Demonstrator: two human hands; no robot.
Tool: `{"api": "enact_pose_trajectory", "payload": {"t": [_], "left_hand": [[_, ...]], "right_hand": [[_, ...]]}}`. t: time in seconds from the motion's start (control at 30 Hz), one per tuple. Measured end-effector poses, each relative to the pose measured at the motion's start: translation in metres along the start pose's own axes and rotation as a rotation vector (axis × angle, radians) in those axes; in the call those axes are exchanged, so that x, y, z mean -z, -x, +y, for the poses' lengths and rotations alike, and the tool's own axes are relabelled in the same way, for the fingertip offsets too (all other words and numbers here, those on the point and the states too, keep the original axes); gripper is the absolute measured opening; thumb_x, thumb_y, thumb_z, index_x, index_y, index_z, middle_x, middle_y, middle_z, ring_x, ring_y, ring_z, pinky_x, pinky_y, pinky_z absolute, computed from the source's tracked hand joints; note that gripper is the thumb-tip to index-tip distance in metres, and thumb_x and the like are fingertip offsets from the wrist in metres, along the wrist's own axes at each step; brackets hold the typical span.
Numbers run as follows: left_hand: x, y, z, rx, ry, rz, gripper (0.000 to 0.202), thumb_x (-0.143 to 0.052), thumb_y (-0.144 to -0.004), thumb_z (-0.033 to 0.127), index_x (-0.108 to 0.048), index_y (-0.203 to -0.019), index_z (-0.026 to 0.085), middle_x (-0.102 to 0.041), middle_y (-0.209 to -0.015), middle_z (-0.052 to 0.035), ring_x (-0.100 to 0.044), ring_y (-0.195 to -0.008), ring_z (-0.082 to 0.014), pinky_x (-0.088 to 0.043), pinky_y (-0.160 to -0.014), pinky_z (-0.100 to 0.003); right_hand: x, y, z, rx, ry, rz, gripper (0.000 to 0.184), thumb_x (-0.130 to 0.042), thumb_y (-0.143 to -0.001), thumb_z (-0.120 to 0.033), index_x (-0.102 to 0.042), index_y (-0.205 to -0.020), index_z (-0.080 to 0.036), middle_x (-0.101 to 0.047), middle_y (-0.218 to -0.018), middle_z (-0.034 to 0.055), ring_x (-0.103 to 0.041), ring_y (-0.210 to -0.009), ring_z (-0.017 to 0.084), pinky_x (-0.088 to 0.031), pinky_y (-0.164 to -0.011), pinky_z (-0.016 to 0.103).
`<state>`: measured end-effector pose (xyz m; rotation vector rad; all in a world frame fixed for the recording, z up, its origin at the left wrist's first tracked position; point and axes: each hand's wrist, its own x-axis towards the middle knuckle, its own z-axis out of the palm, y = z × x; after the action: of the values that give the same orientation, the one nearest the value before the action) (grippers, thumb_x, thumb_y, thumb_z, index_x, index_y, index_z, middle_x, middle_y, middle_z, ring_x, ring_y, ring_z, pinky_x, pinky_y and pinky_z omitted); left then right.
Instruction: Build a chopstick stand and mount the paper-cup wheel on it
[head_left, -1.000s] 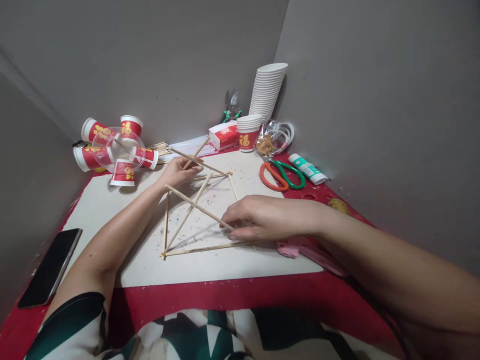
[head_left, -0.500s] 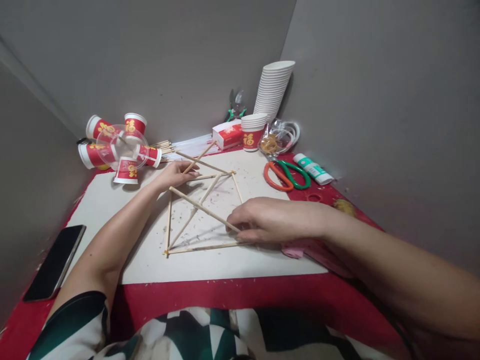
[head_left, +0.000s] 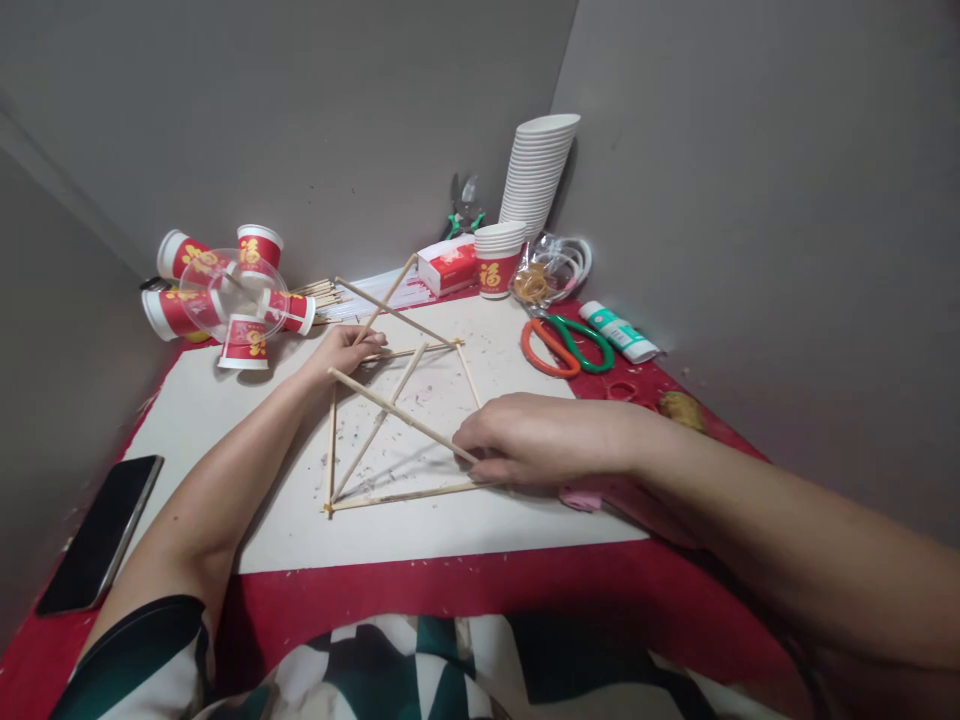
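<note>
A frame of thin wooden sticks [head_left: 409,494] stands on the white board [head_left: 360,545], its base a rough square tied at the corners with yellowish bands. Pairs of sticks rise from it and cross, one pair near me and one at the back. My left hand [head_left: 349,350] is closed on the far left corner, where a slanting stick meets the base. At the near right corner my right hand [head_left: 517,440] grips the lower end of a slanting stick, its fingers wrapped round the joint. Both held corners are hidden by the fingers.
A wheel of red paper cups [head_left: 244,340] stands at the back left, a phone [head_left: 101,535] at left. Scissors [head_left: 551,345], a green-white tube [head_left: 619,332], bagged rubber bands [head_left: 532,285], stacked cups [head_left: 540,175] and pliers [head_left: 465,205] lie right and behind.
The view has shifted slightly. The back crossed sticks stand a little higher and more upright beside my left hand. Both hands keep their grip on the same corners.
</note>
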<state>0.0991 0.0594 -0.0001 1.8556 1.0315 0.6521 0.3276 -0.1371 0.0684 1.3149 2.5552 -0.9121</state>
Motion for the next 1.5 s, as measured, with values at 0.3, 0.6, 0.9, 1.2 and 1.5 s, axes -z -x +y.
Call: {"api": "enact_pose_trajectory", "payload": {"t": [0.3, 0.6, 0.9, 1.2, 1.5], "left_hand": [[0.002, -0.004, -0.004, 0.005, 0.049, 0.023, 0.054, -0.078, -0.071, 0.07, -0.076, -0.077, 0.016, -0.076, -0.077, -0.0083, -0.068, -0.072, -0.018, -0.053, -0.07, -0.028], [0.009, -0.007, 0.01, -0.015, 0.027, 0.08, 0.05, -0.073, -0.08, 0.064, -0.076, -0.075, 0.014, -0.072, -0.069, -0.0065, -0.062, -0.062, -0.0134, -0.047, -0.062, -0.025], [-0.004, -0.018, 0.009, 0.012, 0.116, 0.109, 0.033, -0.079, -0.082, 0.042, -0.07, -0.068, 0.014, -0.068, -0.063, -0.0036, -0.059, -0.059, -0.011, -0.049, -0.062, -0.023], [-0.002, -0.009, 0.01, -0.019, 0.001, 0.124, 0.018, -0.084, -0.07, 0.032, -0.075, -0.074, 0.018, -0.067, -0.066, -0.003, -0.064, -0.068, -0.018, -0.055, -0.069, -0.031], [0.0, -0.01, 0.016, -0.047, -0.082, 0.113, 0.013, -0.083, -0.07, 0.032, -0.075, -0.073, 0.022, -0.061, -0.059, -0.0003, -0.057, -0.06, -0.0148, -0.052, -0.061, -0.028]], "right_hand": [[-0.001, 0.0, 0.001, 0.03, -0.019, 0.02, 0.016, -0.055, -0.091, -0.022, -0.054, -0.075, -0.02, -0.055, -0.071, -0.0012, -0.042, -0.064, 0.013, -0.029, -0.062, 0.026], [-0.003, -0.002, 0.005, 0.088, -0.125, 0.079, 0.018, -0.052, -0.091, -0.02, -0.049, -0.073, -0.02, -0.05, -0.067, -0.0031, -0.04, -0.06, 0.011, -0.03, -0.06, 0.025], [-0.01, -0.01, 0.015, 0.059, -0.127, 0.12, 0.019, -0.051, -0.091, -0.024, -0.048, -0.072, -0.021, -0.052, -0.066, -0.0031, -0.042, -0.06, 0.012, -0.03, -0.06, 0.025], [-0.004, -0.006, 0.013, 0.051, -0.119, 0.1, 0.014, -0.054, -0.09, -0.023, -0.057, -0.077, -0.02, -0.057, -0.069, -0.0001, -0.044, -0.062, 0.013, -0.03, -0.062, 0.026], [-0.002, -0.004, 0.015, 0.08, -0.108, 0.138, 0.014, -0.054, -0.091, -0.024, -0.065, -0.083, -0.018, -0.061, -0.072, 0.0007, -0.044, -0.064, 0.013, -0.031, -0.065, 0.027]]}}
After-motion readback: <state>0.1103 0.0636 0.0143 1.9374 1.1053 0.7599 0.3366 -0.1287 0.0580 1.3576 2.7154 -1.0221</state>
